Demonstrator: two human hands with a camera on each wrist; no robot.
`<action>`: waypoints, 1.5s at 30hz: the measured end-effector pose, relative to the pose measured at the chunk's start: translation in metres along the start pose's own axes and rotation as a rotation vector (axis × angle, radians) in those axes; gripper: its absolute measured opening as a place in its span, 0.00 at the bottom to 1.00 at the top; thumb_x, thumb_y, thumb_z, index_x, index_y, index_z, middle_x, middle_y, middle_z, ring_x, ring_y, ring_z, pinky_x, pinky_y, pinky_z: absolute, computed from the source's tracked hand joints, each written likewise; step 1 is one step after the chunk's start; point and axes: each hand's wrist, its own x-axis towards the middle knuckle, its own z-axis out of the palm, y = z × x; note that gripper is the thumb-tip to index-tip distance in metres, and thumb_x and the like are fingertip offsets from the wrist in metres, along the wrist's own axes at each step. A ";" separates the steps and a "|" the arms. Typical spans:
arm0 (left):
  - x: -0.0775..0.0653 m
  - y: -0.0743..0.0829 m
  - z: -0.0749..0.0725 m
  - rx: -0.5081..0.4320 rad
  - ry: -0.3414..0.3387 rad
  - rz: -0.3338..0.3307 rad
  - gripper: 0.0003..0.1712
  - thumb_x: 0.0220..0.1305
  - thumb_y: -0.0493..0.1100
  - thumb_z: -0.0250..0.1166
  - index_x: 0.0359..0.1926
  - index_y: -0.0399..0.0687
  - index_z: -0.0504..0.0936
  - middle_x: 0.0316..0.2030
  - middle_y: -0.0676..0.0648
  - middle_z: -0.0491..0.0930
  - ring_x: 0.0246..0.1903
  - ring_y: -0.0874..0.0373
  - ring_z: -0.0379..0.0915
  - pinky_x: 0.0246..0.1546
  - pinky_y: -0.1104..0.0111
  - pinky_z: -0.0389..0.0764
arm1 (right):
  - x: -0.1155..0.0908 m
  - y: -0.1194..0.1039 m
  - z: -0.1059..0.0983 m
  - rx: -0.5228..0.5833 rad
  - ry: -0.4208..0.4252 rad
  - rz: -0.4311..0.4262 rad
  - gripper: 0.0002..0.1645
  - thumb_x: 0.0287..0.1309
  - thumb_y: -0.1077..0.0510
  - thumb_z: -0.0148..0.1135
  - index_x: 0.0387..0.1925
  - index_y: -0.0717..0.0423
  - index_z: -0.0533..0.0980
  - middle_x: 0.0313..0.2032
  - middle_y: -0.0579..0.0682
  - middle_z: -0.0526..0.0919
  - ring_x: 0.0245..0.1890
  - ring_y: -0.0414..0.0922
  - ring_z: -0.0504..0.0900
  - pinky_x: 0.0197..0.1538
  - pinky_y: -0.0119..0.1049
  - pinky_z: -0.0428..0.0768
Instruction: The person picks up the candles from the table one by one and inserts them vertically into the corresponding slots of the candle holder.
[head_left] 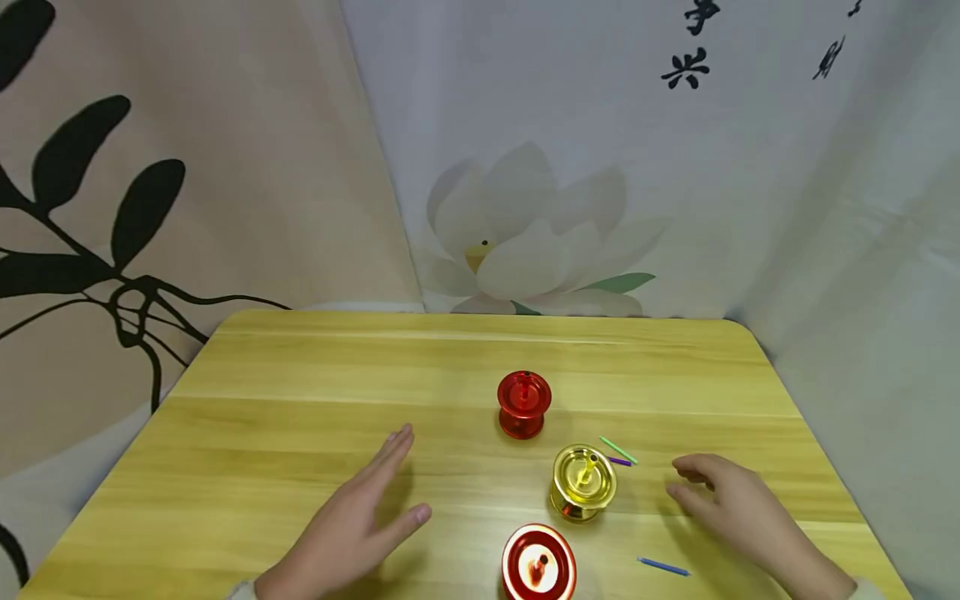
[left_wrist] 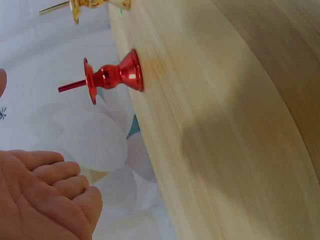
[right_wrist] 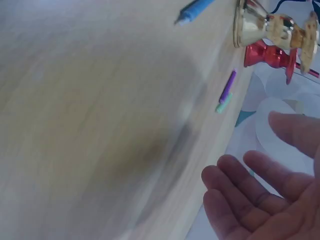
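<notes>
L grip midair, R grip nr sticks

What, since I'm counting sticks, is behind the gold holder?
Head view: green stick and purple stick, behind right; farther red holder, left. The gold holder hides table directly behind.

Room to pass lies over the tabletop at lower left, but right of lower centre a far red holder, gold holder and near red holder block the way.
</notes>
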 end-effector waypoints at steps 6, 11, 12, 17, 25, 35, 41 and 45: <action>0.008 0.004 0.005 -0.112 0.038 -0.010 0.47 0.68 0.56 0.65 0.79 0.52 0.53 0.77 0.52 0.51 0.73 0.50 0.53 0.67 0.49 0.64 | 0.020 -0.009 0.009 0.007 0.009 -0.034 0.17 0.62 0.55 0.69 0.46 0.62 0.83 0.38 0.45 0.87 0.36 0.41 0.84 0.40 0.40 0.84; 0.020 0.010 0.010 -0.181 0.027 -0.026 0.47 0.68 0.58 0.65 0.80 0.59 0.52 0.77 0.55 0.51 0.74 0.52 0.52 0.68 0.50 0.61 | 0.036 -0.014 0.015 0.001 -0.001 -0.053 0.15 0.61 0.58 0.69 0.46 0.64 0.83 0.35 0.45 0.86 0.33 0.40 0.82 0.37 0.39 0.83; 0.022 0.011 0.011 -0.188 0.025 -0.022 0.46 0.68 0.58 0.65 0.79 0.58 0.52 0.77 0.55 0.51 0.74 0.52 0.52 0.68 0.50 0.61 | 0.039 -0.015 0.017 -0.006 -0.002 -0.056 0.14 0.61 0.59 0.70 0.45 0.64 0.83 0.34 0.45 0.86 0.33 0.40 0.82 0.37 0.39 0.83; 0.034 0.014 0.018 -0.239 0.018 -0.018 0.45 0.67 0.54 0.67 0.79 0.55 0.56 0.76 0.53 0.54 0.73 0.51 0.54 0.70 0.51 0.60 | 0.051 -0.017 0.027 -0.058 0.009 -0.084 0.10 0.58 0.63 0.71 0.41 0.63 0.84 0.33 0.46 0.85 0.32 0.41 0.82 0.37 0.41 0.84; 0.049 0.014 0.027 -0.331 -0.007 -0.086 0.45 0.66 0.51 0.69 0.78 0.59 0.57 0.75 0.57 0.56 0.73 0.53 0.56 0.71 0.52 0.60 | 0.067 -0.029 0.032 -0.098 -0.023 -0.073 0.03 0.58 0.61 0.71 0.35 0.56 0.86 0.34 0.46 0.85 0.34 0.42 0.83 0.39 0.43 0.84; 0.066 0.020 0.046 -0.437 -0.006 -0.094 0.42 0.68 0.50 0.67 0.77 0.60 0.59 0.74 0.53 0.61 0.72 0.49 0.57 0.70 0.47 0.61 | 0.077 -0.033 0.029 -0.147 -0.092 -0.058 0.04 0.58 0.62 0.70 0.28 0.56 0.84 0.28 0.45 0.84 0.29 0.41 0.80 0.35 0.42 0.82; 0.080 0.015 0.057 -0.448 -0.008 -0.123 0.40 0.69 0.52 0.66 0.77 0.55 0.61 0.73 0.51 0.63 0.71 0.48 0.59 0.69 0.47 0.62 | 0.081 -0.037 0.028 -0.180 -0.132 -0.059 0.13 0.57 0.63 0.67 0.19 0.52 0.76 0.20 0.43 0.75 0.22 0.41 0.71 0.27 0.37 0.73; 0.090 0.010 0.062 -0.439 -0.013 -0.145 0.40 0.69 0.52 0.66 0.76 0.52 0.62 0.72 0.49 0.64 0.71 0.47 0.59 0.70 0.48 0.63 | 0.084 -0.037 0.031 -0.171 -0.158 -0.030 0.15 0.57 0.61 0.68 0.19 0.51 0.73 0.19 0.44 0.73 0.21 0.41 0.70 0.27 0.36 0.71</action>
